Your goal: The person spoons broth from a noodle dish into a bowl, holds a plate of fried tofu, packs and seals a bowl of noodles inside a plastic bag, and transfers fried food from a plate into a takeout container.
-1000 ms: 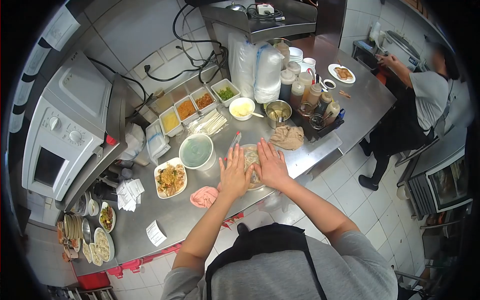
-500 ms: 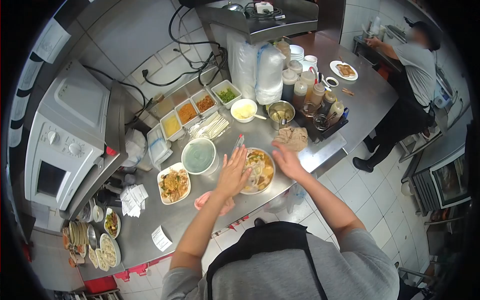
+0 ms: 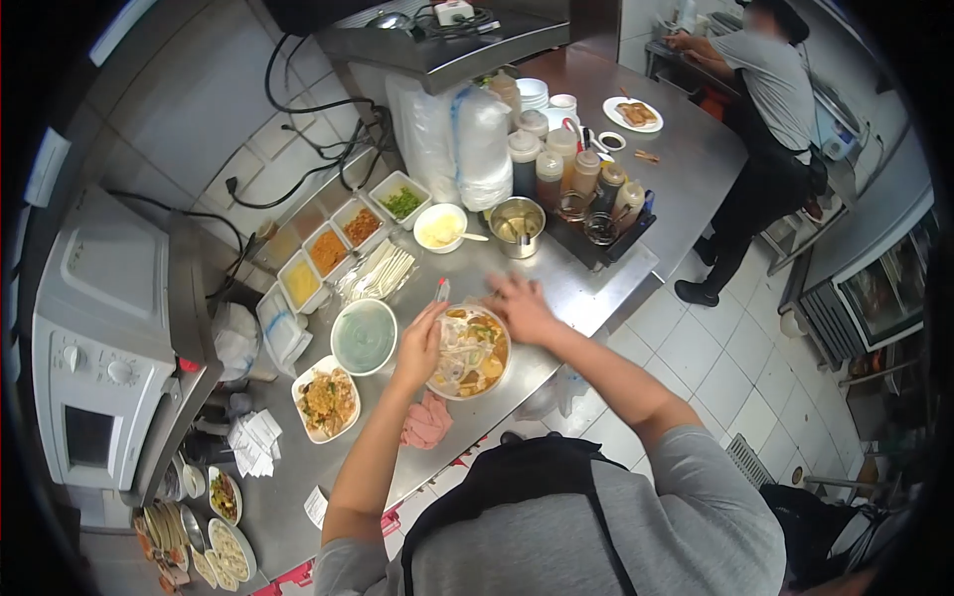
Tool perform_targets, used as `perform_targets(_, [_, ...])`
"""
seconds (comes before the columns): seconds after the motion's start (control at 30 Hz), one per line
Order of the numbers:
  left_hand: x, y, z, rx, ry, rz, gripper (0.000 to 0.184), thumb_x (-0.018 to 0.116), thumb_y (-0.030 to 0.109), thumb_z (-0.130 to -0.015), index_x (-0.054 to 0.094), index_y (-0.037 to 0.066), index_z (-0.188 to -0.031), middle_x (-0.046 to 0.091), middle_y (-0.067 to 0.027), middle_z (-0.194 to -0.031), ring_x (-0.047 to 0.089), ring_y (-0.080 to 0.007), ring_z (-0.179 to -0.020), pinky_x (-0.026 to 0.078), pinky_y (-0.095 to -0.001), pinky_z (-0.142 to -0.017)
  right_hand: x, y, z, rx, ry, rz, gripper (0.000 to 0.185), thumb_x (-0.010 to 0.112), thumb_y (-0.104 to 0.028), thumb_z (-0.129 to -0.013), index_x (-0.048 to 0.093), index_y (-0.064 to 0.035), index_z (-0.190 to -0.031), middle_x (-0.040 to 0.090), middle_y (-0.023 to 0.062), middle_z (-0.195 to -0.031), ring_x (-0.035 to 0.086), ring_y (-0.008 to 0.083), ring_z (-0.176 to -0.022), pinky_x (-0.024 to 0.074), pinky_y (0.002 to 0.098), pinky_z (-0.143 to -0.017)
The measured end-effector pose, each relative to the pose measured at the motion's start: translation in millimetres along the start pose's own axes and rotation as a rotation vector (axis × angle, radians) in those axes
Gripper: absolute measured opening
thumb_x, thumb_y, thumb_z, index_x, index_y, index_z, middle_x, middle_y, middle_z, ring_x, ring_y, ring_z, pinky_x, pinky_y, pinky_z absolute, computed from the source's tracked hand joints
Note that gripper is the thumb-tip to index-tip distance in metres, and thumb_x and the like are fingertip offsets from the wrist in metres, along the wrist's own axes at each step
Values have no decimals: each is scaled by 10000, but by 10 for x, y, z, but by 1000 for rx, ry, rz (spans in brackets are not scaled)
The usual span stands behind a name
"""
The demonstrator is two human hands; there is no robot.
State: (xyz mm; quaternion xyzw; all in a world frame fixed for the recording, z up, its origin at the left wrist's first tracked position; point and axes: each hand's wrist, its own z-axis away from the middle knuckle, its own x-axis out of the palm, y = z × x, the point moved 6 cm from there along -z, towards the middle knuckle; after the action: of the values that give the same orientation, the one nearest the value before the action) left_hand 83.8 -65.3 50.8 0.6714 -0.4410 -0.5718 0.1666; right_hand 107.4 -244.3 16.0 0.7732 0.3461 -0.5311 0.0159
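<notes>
A round bowl of soup [image 3: 472, 350], with pale strips and yellowish chunks in orange broth, stands near the counter's front edge. My left hand [image 3: 420, 343] is against its left rim, with the fingers held together and curved along the side. Over the far right rim is my right hand [image 3: 522, 310], fingers apart and smeared by motion. A thin red-tipped object [image 3: 442, 290] lies just beyond my left fingertips. To the left are a round tub with a greenish inside [image 3: 364, 337] and a square dish of food [image 3: 326, 399]. A pink cloth [image 3: 427, 421] lies below the left hand.
Chopped toppings fill several containers [image 3: 329, 253] at the back. Beyond the bowl are a metal pot [image 3: 518, 226], a white bowl [image 3: 440, 228] and a rack of sauce bottles [image 3: 586, 184]. A microwave [image 3: 109, 348] stands left. A co-worker [image 3: 775, 89] stands at upper right.
The view has swung, shifting the scene leftward. My left hand has gone from flat over the bowl to its left side. The brown cloth by the metal pot no longer shows.
</notes>
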Motion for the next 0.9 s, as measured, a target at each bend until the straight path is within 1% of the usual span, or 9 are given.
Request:
perform_targets(0.07, [-11, -81, 58, -145, -18, 148, 313, 416, 2, -883, 538, -3, -1171, 566, -188, -1159, 532, -299, -1115, 398, -325, -942, 170, 18, 203, -20, -14, -50, 246, 544, -172, -805, 615, -80, -1022, 509, 108, -1243, 439, 299, -1182, 329, 498, -929])
perform_targets(0.2, [7, -133, 99, -103, 11, 155, 306, 391, 11, -909, 552, 14, -1169, 575, -177, -1150, 547, -279, -1088, 402, -313, -928, 87, 118, 677, -66, -88, -200, 263, 516, -131, -820, 580, -37, -1057, 509, 128, -1237, 455, 320, -1154, 360, 460, -925])
perform_targets(0.3, [19, -156, 109, -129, 29, 163, 310, 383, 12, -915, 552, 21, -1174, 565, -184, -1173, 533, -277, -1115, 393, -317, -945, 45, 441, 666, 69, -261, -232, 277, 507, -111, -821, 553, -1, -1071, 517, 156, -1209, 476, 323, -1117, 383, 446, -902])
perform_targets(0.4, [35, -197, 114, -115, 40, 170, 310, 385, 13, -915, 553, 27, -1176, 549, -196, -1202, 506, -283, -1158, 379, -323, -967, -186, 484, 3, 245, 20, -289, 313, 510, -105, -814, 529, 24, -1099, 492, 183, -1222, 471, 310, -1115, 388, 464, -897])
perform_targets(0.5, [17, -158, 115, -135, 19, 178, 304, 387, 27, -922, 555, 29, -1176, 536, -202, -1221, 478, -286, -1194, 362, -330, -986, 56, 296, -392, 253, -44, -146, 355, 543, -102, -804, 530, -24, -1150, 526, 148, -1185, 495, 309, -1086, 392, 418, -919])
perform_targets(0.6, [32, -196, 120, -143, 34, 197, 297, 382, 42, -932, 560, 28, -1170, 537, -199, -1222, 462, -289, -1211, 348, -336, -999, 310, 118, -437, -65, -27, 97, 375, 504, -146, -845, 516, -106, -1217, 476, 99, -1296, 431, 285, -1202, 325, 440, -1004])
perform_targets(0.7, [28, -170, 110, -160, 24, 193, 298, 373, 48, -938, 562, 26, -1167, 537, -200, -1222, 451, -292, -1220, 338, -340, -1007, 521, 252, -281, 40, -140, 7, 377, 463, -198, -875, 511, -180, -1248, 409, 51, -1379, 356, 257, -1281, 260, 466, -1044])
perform_targets(0.8, [28, -157, 115, -158, 22, 194, 301, 367, 41, -937, 563, 25, -1165, 536, -196, -1224, 442, -296, -1229, 336, -344, -1010, 289, 455, 135, 280, -40, 147, 371, 441, -207, -883, 515, -165, -1244, 401, 62, -1385, 364, 255, -1275, 260, 468, -1041])
perform_targets(0.9, [19, -128, 112, -131, 21, 189, 304, 368, 37, -934, 562, 23, -1167, 536, -189, -1228, 436, -297, -1235, 338, -344, -1009, -64, 664, 577, 549, 63, 353, 394, 427, -134, -836, 536, -116, -1214, 436, 73, -1344, 412, 277, -1213, 309, 459, -997])
